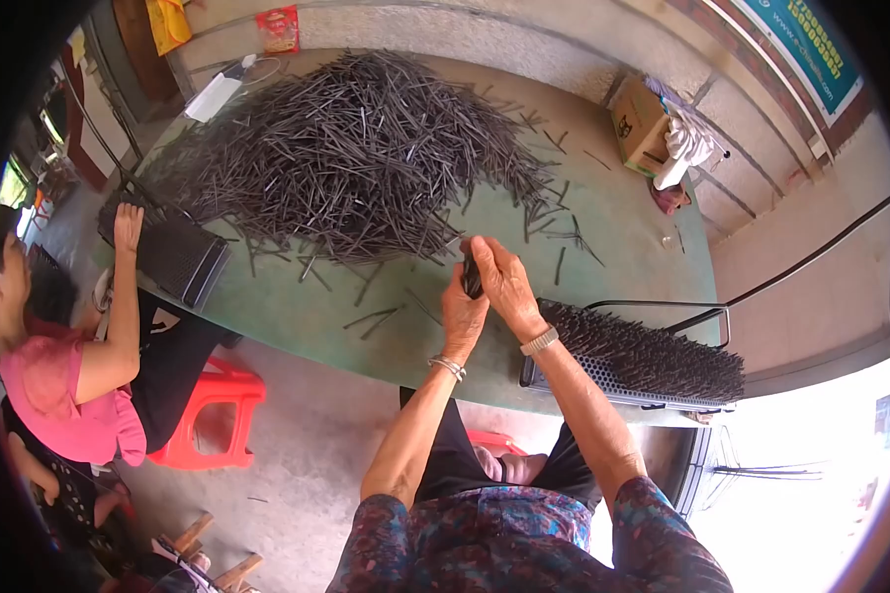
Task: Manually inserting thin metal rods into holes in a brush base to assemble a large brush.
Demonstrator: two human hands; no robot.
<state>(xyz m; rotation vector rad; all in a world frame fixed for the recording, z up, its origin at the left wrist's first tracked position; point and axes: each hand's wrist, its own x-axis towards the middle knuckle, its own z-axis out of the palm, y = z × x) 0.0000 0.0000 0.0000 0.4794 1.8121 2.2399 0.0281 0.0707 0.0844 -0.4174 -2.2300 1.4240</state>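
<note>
Just in front of the large pile of thin dark sticks (356, 148), my two hands meet over the green table. My left hand (462, 314) is closed around a small bundle of dark sticks (473, 279). Over the top of the same bundle, the fingers of my right hand (504, 287) are closed and partly cover it. To the right of my right wrist lies a long black perforated rack (613, 376), its holes filled with many upright dark sticks. A few loose sticks (374, 318) are scattered left of my left hand.
At the left, another person (69, 371) in pink reaches to a second black rack (183, 262). A cardboard box (641, 127) with white cloth stands at the back right. A red plastic stool (213, 415) is below the table's front edge. A white mask-like item (216, 94) lies beside the pile.
</note>
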